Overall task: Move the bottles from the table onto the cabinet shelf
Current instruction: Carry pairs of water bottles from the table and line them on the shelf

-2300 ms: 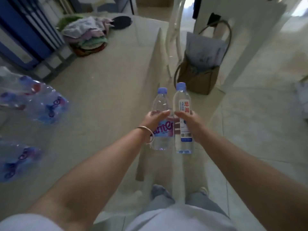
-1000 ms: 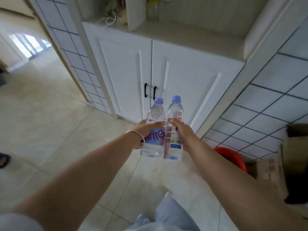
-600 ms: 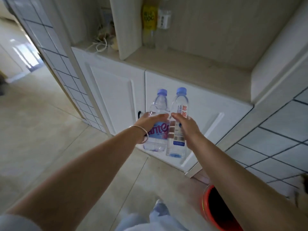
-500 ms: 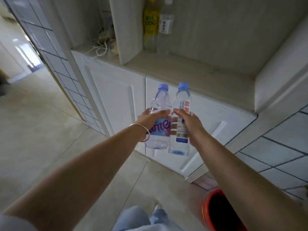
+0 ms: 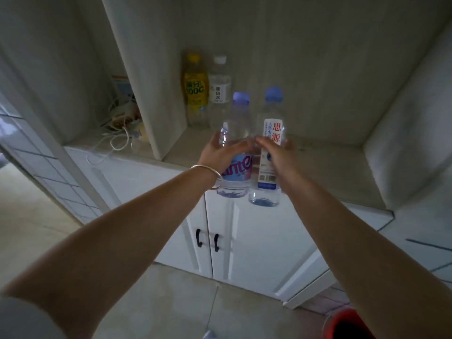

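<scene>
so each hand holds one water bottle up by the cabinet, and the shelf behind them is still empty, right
Not quite. The head view shows the left hand and right hand each holding a water bottle, but the shelf is not empty: a yellow bottle and a clear bottle already stand at its back.

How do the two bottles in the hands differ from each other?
The left-hand bottle wears a purple-blue label with big pink letters; the right-hand bottle has a tall white label with red characters. The right-hand bottle's cap and base both sit a bit to the right. Both are clear, blue-capped, upright, held short of the shelf.
</scene>
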